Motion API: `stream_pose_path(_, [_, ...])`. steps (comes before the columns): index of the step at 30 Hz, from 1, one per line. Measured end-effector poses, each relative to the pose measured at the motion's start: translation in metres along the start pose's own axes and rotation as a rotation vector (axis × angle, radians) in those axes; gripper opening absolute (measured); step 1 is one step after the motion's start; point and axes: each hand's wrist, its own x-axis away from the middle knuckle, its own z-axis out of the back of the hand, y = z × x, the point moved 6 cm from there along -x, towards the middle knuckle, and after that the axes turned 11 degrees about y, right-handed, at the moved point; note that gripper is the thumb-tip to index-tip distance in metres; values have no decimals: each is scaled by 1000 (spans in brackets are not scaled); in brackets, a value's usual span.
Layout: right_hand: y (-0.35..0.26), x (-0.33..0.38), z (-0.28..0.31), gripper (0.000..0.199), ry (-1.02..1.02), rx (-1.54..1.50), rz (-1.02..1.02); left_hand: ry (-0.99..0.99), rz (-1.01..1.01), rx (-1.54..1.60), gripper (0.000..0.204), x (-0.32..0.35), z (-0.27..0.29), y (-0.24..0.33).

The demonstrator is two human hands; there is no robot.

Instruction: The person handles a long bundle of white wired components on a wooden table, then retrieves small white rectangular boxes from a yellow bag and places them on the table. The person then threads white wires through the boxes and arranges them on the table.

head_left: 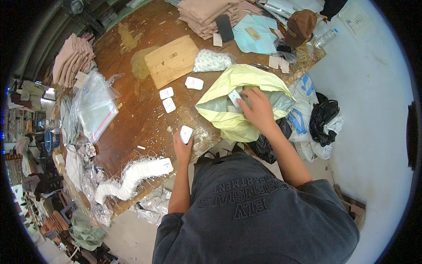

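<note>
My left hand [183, 144] is closed round a small stack of white hang tags [186, 133] at the table's near edge. Over on the right, a pale yellow bag [226, 79] lies with its mouth spread, showing a greyish lining. My right hand [257, 109] reaches into that mouth, its bent fingers at a pale card tag [234, 97]; the fingertips are partly hidden. Several white tags [194, 83] lie on the wood beyond my left hand. A long, curving row of white tags with strings [127, 179] rests at the table's near left.
A wooden board [172, 60] and a clear bag of small white pieces [212, 60] lie farther back. Folded pink cloth [206, 15] is stacked at the far edge. Clear plastic sleeves [94, 108] sit at the left. Black bags [324, 119] crowd the right beside a pale wall.
</note>
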Motion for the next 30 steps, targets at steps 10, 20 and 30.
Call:
stream_pose_path(10, [5,6,-3,11,-123,-591,-412,190,-53,63,65,-6,29,38])
stream_pose_path(20, [-40,22,-8,8,-120,-1321,-655,191,-215,504,32,-35,81,199])
stream_pose_path(30, [-58,29,-4,14,-129,-1471,-647,42,-55,746,30,-44,74,256])
